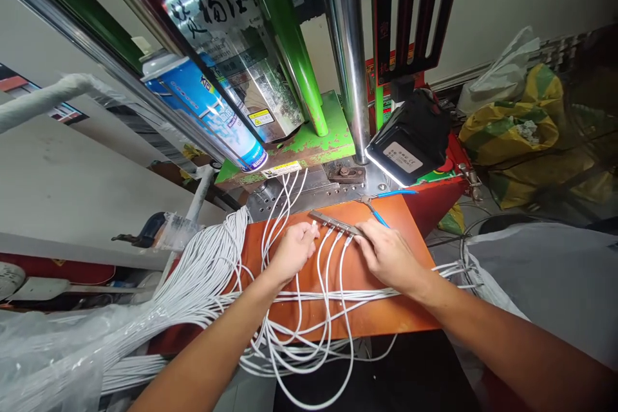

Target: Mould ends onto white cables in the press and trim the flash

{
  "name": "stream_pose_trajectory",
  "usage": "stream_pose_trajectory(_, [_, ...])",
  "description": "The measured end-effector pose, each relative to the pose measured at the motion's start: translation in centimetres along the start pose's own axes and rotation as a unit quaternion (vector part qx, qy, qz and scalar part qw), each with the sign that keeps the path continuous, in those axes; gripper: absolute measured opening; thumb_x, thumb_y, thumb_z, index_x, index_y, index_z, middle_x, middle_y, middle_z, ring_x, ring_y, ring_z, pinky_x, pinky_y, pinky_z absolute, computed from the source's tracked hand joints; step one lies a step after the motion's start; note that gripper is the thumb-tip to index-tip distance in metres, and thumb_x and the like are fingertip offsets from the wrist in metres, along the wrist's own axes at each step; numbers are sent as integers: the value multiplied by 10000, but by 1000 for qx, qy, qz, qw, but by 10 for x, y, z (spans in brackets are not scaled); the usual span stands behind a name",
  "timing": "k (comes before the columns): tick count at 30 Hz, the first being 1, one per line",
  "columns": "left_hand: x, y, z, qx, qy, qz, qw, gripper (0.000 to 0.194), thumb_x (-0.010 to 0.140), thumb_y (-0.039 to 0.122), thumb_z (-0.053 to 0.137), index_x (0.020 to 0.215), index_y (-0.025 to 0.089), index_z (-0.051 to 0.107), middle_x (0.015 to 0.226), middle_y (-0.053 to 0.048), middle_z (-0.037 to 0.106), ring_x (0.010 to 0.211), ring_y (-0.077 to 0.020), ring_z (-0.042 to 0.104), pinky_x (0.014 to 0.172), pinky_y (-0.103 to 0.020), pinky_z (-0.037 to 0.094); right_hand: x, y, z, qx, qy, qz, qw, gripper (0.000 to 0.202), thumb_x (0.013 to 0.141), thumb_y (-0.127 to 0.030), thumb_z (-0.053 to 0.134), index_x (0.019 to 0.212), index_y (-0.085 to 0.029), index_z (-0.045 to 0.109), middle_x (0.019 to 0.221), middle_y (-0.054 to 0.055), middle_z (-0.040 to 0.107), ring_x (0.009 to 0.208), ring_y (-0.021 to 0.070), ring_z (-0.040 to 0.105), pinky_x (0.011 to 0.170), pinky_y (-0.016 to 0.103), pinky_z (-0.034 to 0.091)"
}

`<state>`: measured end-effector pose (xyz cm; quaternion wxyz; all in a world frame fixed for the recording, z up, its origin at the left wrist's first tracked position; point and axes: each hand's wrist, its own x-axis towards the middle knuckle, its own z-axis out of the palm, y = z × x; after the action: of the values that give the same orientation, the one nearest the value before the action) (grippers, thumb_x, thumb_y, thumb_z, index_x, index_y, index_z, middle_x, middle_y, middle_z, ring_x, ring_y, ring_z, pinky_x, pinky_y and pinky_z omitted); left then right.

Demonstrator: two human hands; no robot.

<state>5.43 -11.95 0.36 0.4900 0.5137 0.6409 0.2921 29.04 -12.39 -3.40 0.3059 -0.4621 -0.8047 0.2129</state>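
My left hand (295, 250) pinches the end of a white cable, its pale tip beside the left end of a narrow metal bar (333, 223). My right hand (386, 251) is closed on the right end of that bar, above the orange board (381, 315). Several white cables (328, 277) hang in loops from the bar's near side, their connectors seated along it. A large bundle of white cables (207, 264) lies to the left of my left hand. Blue-handled pliers (380, 214) rest at the board's far edge.
Behind the board stands a machine with a green plate (333, 122) and a chrome column (348, 51). A blue spray can (207, 112) leans at its left, a black lamp (410, 138) at its right. Yellow-green bags (516, 122) lie at the far right. White cables pass under the machine plate.
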Motion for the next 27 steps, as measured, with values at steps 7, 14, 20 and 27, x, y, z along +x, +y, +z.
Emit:
stream_pose_trajectory(7, [6, 6, -6, -23, -74, -26, 997, 300, 841, 459, 636, 765, 170, 601, 498, 63, 501, 327, -64, 361, 351, -185, 253, 0, -3, -3, -15, -7, -8, 1000, 202, 1077, -264, 441, 986, -201, 610, 929, 58, 647, 801, 202, 593, 721, 328, 427])
stream_pose_trajectory(14, [10, 8, -8, -35, -105, -64, 992, 284, 842, 466, 612, 752, 202, 561, 471, 91, 402, 340, -60, 222, 344, -195, 152, 1, -5, -12, 23, -38, -50, 998, 196, 1084, -272, 440, 986, -209, 597, 923, 55, 639, 782, 197, 583, 697, 327, 410])
stream_pose_trajectory(20, [2, 12, -9, 11, -90, -44, 995, 295, 905, 434, 612, 706, 220, 565, 483, 47, 447, 360, -109, 315, 399, -235, 211, -8, -7, -12, 31, -61, -50, 996, 201, 1091, -273, 442, 1022, -206, 619, 909, 63, 654, 816, 214, 603, 742, 359, 454])
stream_pose_trajectory(27, [23, 45, -66, 285, 233, 203, 907, 242, 929, 460, 724, 929, 222, 675, 853, -71, 695, 772, -248, 618, 686, -296, 387, 81, -9, -14, -121, 30, -95, 988, 445, 1103, -390, 427, 1449, -128, 529, 1588, 221, 448, 1448, 377, 410, 1145, 568, 394])
